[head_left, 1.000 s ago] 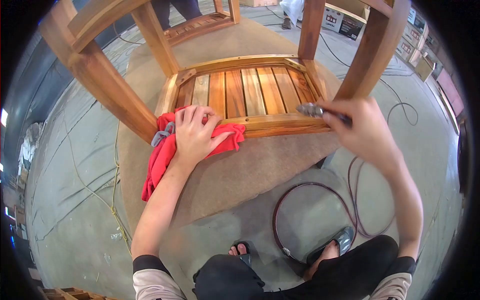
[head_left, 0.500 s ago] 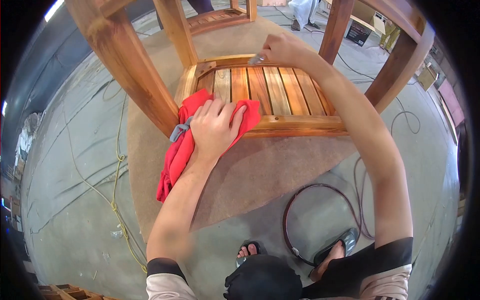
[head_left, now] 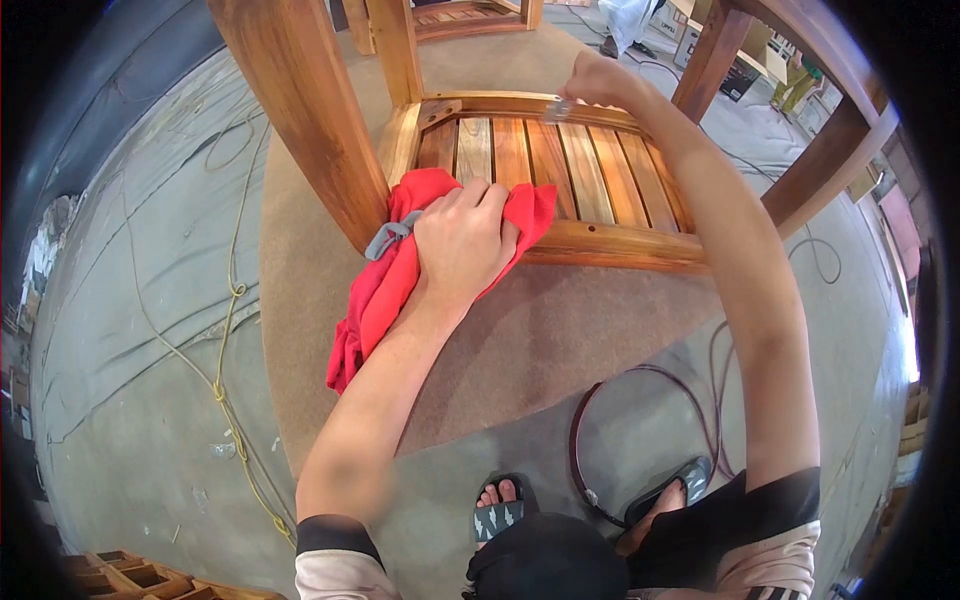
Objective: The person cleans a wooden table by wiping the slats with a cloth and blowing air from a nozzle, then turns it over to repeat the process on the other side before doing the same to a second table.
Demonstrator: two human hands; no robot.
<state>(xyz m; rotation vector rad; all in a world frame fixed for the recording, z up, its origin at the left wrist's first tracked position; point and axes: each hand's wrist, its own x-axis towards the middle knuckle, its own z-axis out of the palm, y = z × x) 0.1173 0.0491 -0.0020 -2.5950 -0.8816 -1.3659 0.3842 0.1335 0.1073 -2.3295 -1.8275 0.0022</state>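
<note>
A bunched red cloth (head_left: pixel 385 290) with a grey strip lies at the near left corner of the slatted wooden chair piece (head_left: pixel 600 240). My left hand (head_left: pixel 463 235) is closed on this cloth and presses it to the frame. Beyond the slats, my right hand (head_left: pixel 600 80) is closed at the far rail, around a small clear or metallic thing (head_left: pixel 556 108) that sticks out to its left and is too blurred to name. Wooden legs rise on both sides of the slats.
Brown board (head_left: pixel 500 370) lies under the chair piece. A dark red hose (head_left: pixel 577 430) loops near my feet, and a knotted yellow rope (head_left: pixel 222 395) runs along the left floor. Another wooden piece (head_left: pixel 475 22), cardboard boxes (head_left: pixel 755 50) and people's legs (head_left: pixel 625 25) are at the back.
The chair piece and red cloth appear shifted right and slightly up in view. My right hand has moved right, from above the slats to the far rail. My left hand still holds the cloth.
</note>
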